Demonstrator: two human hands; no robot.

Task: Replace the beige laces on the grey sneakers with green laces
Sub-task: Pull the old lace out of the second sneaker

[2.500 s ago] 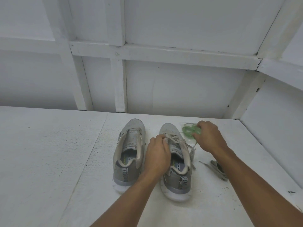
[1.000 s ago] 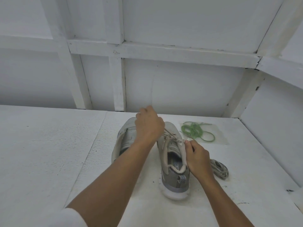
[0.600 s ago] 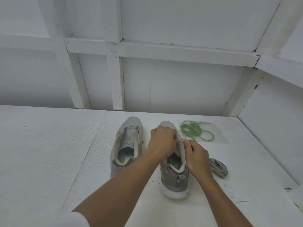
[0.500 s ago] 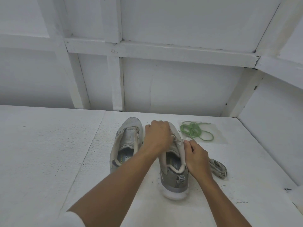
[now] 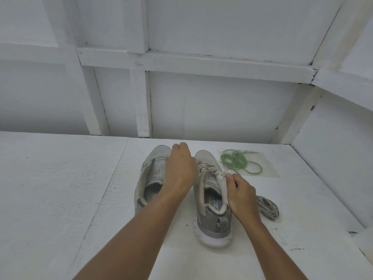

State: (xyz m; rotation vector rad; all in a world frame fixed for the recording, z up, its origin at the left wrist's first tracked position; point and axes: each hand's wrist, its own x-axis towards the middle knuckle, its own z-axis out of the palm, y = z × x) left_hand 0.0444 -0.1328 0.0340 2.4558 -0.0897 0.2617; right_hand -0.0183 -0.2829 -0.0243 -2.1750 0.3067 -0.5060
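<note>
sneakers: grey, white soles, black-and-white zebra heel tab
laced lace: beige
loose laces, 1 o'clock: green
bundled lace, 3 o'clock: beige-grey
table: white
wall: white

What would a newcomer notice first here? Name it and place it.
Two bare hands working the beige lace on the right grey sneaker at centre: left hand over the eyelets, right hand at its right edge. The green laces lie coiled behind, to the right.
</note>
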